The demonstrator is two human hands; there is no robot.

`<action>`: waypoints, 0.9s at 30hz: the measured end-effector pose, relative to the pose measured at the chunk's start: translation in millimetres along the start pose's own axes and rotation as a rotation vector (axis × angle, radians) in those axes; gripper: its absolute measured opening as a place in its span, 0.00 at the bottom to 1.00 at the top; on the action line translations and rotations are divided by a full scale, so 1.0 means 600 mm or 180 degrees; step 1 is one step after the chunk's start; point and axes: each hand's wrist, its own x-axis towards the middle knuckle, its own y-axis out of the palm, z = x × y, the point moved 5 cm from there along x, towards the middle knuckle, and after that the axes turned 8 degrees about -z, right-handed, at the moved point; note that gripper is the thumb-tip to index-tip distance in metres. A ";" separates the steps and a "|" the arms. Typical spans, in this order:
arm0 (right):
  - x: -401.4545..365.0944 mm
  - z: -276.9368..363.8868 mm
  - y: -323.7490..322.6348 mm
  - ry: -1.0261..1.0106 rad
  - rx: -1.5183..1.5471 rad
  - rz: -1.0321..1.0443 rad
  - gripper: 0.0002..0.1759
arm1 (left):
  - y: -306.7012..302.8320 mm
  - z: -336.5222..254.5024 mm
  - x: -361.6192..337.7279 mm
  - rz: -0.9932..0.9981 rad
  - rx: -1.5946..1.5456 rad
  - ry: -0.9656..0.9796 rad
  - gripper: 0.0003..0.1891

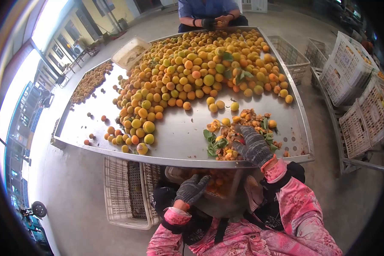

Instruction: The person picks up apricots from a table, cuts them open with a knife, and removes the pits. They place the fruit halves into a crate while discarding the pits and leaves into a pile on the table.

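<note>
Both of my hands wear dark grey knitted gloves. My right hand [255, 147] is over a heap of split apricot pieces [247, 118] with green leaves near the table's front edge. Its fingers are bent, and a small red bit shows between them; what it belongs to is hidden. My left hand [193, 189] hangs below the table edge, fingers extended with nothing visible in them. Beside it, under the table, a crate [171, 174] contains orange fruit pieces. Whole apricots [175, 79] cover much of the metal table [179, 143].
A white plastic tub [131, 53] sits at the table's left edge, near small brown pieces [91, 83]. Pale crates [128, 192] stand below the table. More crates [347, 70] are stacked on a rack at right. Across the table sits another person [209, 10], hands together.
</note>
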 end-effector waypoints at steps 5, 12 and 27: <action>-0.010 -0.015 -0.010 0.0501 0.0200 0.0046 0.24 | -0.074 -0.018 0.049 -0.0052 -0.0246 0.0399 0.17; -0.030 0.015 -0.029 0.0425 0.0531 -0.0064 0.20 | -0.164 -0.005 0.250 -0.1520 -0.1512 -0.0507 0.22; -0.039 0.013 -0.043 0.0777 0.0842 0.0274 0.20 | -0.140 0.041 0.440 -0.1358 0.0448 -0.0591 0.21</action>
